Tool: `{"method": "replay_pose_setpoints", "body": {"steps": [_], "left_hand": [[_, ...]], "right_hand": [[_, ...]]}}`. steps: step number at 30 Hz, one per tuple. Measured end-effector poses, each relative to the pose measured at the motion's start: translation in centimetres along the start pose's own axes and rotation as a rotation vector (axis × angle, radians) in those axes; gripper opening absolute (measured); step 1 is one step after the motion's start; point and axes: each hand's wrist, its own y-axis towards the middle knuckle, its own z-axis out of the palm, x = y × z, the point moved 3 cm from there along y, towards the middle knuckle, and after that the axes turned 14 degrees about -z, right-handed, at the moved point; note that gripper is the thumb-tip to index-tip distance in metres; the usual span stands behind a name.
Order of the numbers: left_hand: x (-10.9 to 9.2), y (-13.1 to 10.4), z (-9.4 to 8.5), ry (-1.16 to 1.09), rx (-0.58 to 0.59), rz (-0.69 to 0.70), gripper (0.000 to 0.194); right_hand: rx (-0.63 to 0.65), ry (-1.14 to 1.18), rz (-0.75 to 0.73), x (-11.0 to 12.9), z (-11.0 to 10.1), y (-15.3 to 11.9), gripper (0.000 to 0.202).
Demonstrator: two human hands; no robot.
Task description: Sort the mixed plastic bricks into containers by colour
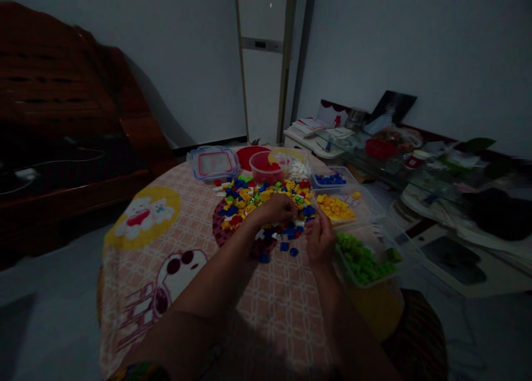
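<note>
A heap of mixed building bricks [249,197] in yellow, blue, red, white and green lies on the patterned tablecloth [274,298]. Over the heap's right part is my left hand [279,208], its fingers curled downward; what they hold, if anything, is hidden. Just right of the heap my right hand [321,238] is raised beside the tub of yellow bricks [336,208], fingers bent; its fingertips are too dark to tell whether they hold a brick. A few blue bricks [284,247] lie between my hands, nearer to me.
Clear tubs hold green bricks [363,262], blue bricks [330,180], white bricks [297,169] and red pieces [268,162]. A clear lidded box [214,163] stands at the back left. Beyond the table are a wooden bench [83,82] and a cluttered glass shelf [353,148].
</note>
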Motion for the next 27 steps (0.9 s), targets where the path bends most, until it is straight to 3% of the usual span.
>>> {"method": "replay_pose_setpoints", "body": {"steps": [3, 6, 9, 13, 19, 27], "left_hand": [[-1.7, -0.7, 1.9, 0.312, 0.052, 0.051, 0.010], [-2.8, -1.2, 3.4, 0.548, -0.017, -0.016, 0.006], [-3.4, -1.6, 4.4, 0.662, -0.078, -0.038, 0.015], [-3.1, -1.3, 4.5, 0.672, -0.064, -0.067, 0.017], [-1.1, 0.2, 2.2, 0.289, -0.058, -0.008, 0.010], [3.5, 1.8, -1.9, -0.698, -0.350, -0.163, 0.018]], "right_hand": [[-0.055, 0.024, -0.002, 0.1, -0.1, 0.0, 0.049], [-0.083, 0.028, -0.007, 0.3, -0.3, 0.1, 0.049], [-0.070, 0.031, -0.023, 0.5, -0.3, 0.2, 0.047], [-0.073, 0.011, -0.023, 0.8, -0.5, 0.3, 0.047], [-0.050, 0.019, -0.011, 1.1, -0.4, 0.4, 0.048], [-0.010, -0.004, -0.046, 0.8, 0.0, 0.0, 0.045]]}}
